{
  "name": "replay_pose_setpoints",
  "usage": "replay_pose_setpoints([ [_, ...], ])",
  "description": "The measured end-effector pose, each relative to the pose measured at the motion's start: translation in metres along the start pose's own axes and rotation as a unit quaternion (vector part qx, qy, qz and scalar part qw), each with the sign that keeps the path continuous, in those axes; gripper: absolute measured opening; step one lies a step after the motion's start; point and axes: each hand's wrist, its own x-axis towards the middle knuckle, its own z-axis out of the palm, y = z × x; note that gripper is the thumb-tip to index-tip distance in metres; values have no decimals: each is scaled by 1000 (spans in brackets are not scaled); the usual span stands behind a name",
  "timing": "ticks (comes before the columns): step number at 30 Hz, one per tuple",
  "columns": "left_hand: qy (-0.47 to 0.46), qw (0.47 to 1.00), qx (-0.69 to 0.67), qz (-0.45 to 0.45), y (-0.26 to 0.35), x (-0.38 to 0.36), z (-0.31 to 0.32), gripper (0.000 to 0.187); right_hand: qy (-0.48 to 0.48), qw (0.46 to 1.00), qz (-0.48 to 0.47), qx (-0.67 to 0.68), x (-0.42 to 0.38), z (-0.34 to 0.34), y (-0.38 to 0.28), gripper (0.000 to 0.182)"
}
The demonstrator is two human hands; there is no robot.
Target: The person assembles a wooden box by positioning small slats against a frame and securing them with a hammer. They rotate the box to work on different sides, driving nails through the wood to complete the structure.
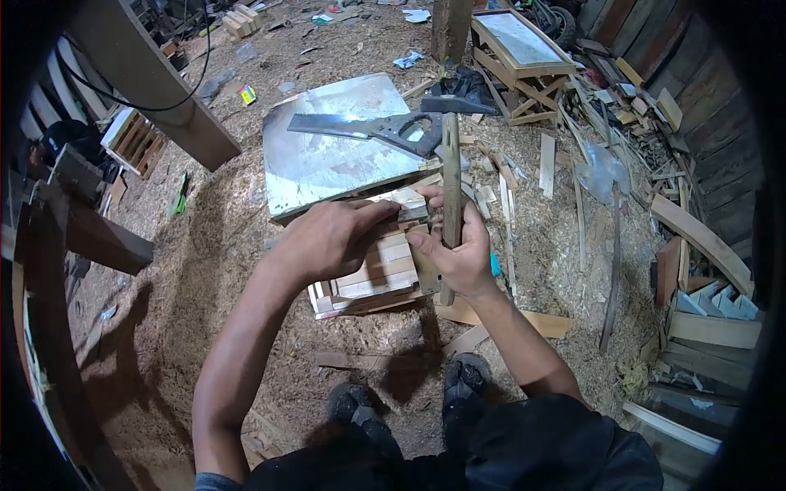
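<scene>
My right hand [458,254] is wrapped round the wooden handle of a hammer [451,172], whose dark head points up and away from me. My left hand [332,237] is closed at the far end of a small slatted wooden box [377,274], its fingers bent over a pale wood block [407,200]. The fingertips of both hands are close together at that block. Whether the left fingers pinch something small cannot be made out. Beyond the hands, a handsaw [368,129] lies on a worn white board [327,168].
Wood shavings cover the ground around my shoes [467,376]. A leaning wooden post [155,82] stands at the left. A low wooden stand [528,57] is at the back right. Scrap wood [704,237] lies along the right wall.
</scene>
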Motion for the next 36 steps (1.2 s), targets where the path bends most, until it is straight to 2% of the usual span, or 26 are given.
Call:
replay_pose_setpoints([
  [2, 32, 999, -6, 31, -3, 0, 1, 40, 26, 999, 35, -10, -9, 1, -3, 53],
  [5, -4, 1000, 0, -1, -2, 1, 4, 41, 38, 995, 70, -62, -20, -6, 5, 54],
  [7, 18, 1000, -2, 25, -9, 0, 12, 50, 28, 993, 89, -78, -24, -11, 6, 53],
  [8, 29, 999, -3, 37, -12, -1, 14, 55, 21, 993, 110, -43, -26, -10, 0, 44],
  [11, 38, 998, -17, 54, -12, -1, 14, 54, 2, 993, 111, -30, -27, -11, -4, 38],
  [14, 38, 996, -44, 68, -11, 0, 10, 52, 4, 991, 101, -87, -30, -12, -5, 30],
  [17, 14, 998, -59, 36, -12, -1, 14, 49, 18, 993, 75, -86, -29, -10, -4, 28],
  [26, 19, 994, -96, 46, -5, -3, 12, 41, 7, 996, 74, -56, -27, -7, -8, 30],
  [29, 13, 994, -104, 42, -5, -3, 12, 42, 10, 994, 75, -76, -27, -8, -8, 30],
  [36, -6, 995, -97, 18, 0, -1, 6, 45, 16, 995, 90, -31, -26, -7, -5, 31],
])
